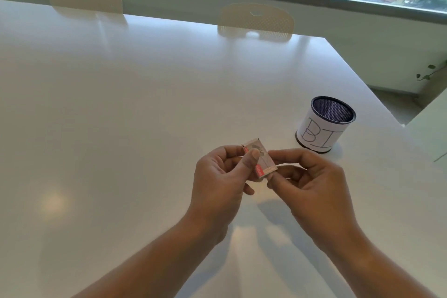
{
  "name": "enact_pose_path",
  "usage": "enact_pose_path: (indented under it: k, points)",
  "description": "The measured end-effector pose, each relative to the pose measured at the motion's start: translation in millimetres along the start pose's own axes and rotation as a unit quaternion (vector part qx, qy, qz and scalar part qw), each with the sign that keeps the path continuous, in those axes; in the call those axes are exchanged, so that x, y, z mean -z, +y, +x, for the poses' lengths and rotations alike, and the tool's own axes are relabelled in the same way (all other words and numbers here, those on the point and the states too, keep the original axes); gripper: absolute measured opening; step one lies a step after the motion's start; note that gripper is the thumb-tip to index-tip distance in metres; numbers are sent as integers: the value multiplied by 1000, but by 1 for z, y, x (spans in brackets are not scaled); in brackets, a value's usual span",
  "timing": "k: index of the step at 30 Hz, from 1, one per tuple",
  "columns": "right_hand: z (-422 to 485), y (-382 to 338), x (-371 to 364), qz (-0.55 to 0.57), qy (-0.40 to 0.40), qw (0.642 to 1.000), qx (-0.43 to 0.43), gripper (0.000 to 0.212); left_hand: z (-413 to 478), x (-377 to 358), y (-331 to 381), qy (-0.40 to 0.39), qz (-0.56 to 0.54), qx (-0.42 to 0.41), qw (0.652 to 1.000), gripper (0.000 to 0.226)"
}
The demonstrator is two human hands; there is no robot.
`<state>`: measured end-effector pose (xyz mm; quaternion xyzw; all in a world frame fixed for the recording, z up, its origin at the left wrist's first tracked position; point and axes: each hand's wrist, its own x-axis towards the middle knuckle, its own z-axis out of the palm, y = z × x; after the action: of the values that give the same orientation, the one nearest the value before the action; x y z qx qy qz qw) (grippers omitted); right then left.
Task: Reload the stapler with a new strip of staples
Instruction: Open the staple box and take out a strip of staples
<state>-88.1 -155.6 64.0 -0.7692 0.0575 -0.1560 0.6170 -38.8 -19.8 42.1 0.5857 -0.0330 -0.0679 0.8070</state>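
A small pale cardboard staple box [262, 157] with red markings is held above the white table [121, 116], in front of me. My left hand [222, 176] grips it, thumb pressed on its top face and fingers underneath. My right hand [307, 181] pinches the box's near right end with thumb and fingertips. No stapler is in view. Whether the box is open I cannot tell.
A mesh cup [324, 124] wrapped in white paper lettered "BI" stands to the right, just beyond my hands. Two pale chairs [256, 19] sit at the table's far edge below a window. The table's right edge runs diagonally behind the cup.
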Motion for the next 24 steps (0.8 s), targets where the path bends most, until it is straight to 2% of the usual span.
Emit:
enact_pose_path:
  k: [6,8,10,12,14,17,22,24]
  points:
    - [-10,-1,-4,-24,35,999,0,35,-5,-3,-1,-40,25,-25,999,14]
    - [-8,-5,1,-21,-19,999,-24,51,-5,-3,1,-76,49,-27,996,17]
    - [-2,-9,9,29,-76,995,-58,63,-4,-1,5,-112,79,-27,990,22]
    - [6,-14,17,69,-94,989,-87,57,-2,1,8,-142,117,-27,982,25]
    - [12,-17,22,55,-91,989,-102,38,-1,3,10,-179,176,-42,967,25]
    - [14,-15,24,46,-69,988,-128,13,-3,3,8,-197,328,-112,917,23]
    - [7,-11,19,79,-37,985,-150,14,-6,4,8,-192,425,-190,864,38]
    - [5,-12,20,83,-45,983,-155,16,-5,4,9,-187,452,-233,841,31]
